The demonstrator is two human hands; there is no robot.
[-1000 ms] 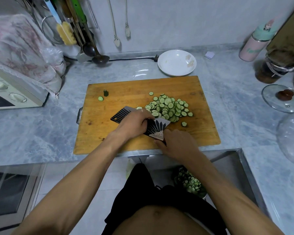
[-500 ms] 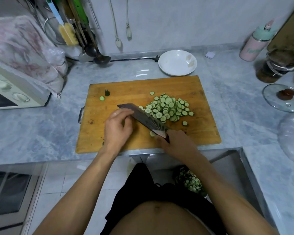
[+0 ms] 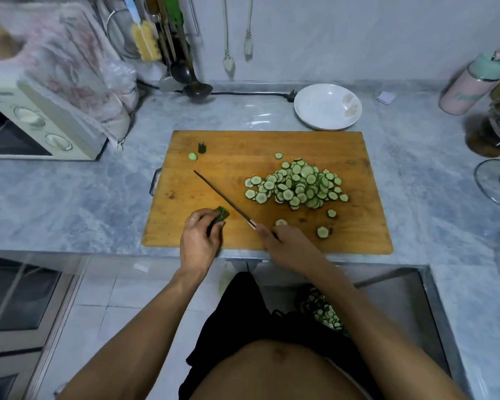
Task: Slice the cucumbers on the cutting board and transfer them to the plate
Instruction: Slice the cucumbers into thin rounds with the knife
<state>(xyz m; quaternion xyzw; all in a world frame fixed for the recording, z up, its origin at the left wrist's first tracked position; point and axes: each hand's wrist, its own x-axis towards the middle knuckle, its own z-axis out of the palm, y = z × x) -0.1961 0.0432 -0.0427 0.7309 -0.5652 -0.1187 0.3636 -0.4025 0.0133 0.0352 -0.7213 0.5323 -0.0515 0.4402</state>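
1. Centrally, a wooden cutting board (image 3: 272,145) lies on the grey marble counter (image 3: 70,203); its near edge sits at the counter's front lip.
2. Toward the right half of the board lies a heap of cucumber slices (image 3: 298,184); 4 loose slices sit below and right of the heap, near the lower middle of the frame, and 1 more lies just above it.
3. At the board's upper left rest 1 lone slice (image 3: 193,156) and a dark stem end (image 3: 202,147), just beside each other.
4. Low on the board, left of centre, the left hand (image 3: 198,241) curls its fingers round a short cucumber stub (image 3: 222,214); the green tip pokes out past the fingertips.
5. Just right of it, the right hand (image 3: 286,246) grips the handle of a knife (image 3: 223,196); the blade is seen edge-on as a thin line running diagonally up and left across the board, passing just beside the stub; whether they touch I cannot tell.
6. Beyond the board's upper right corner sits the white plate (image 3: 327,106), holding no slices.
7. At the upper left of the frame stands a cream oven (image 3: 32,122) under a floral cloth (image 3: 64,62); utensils (image 3: 168,39) hang by the wall.
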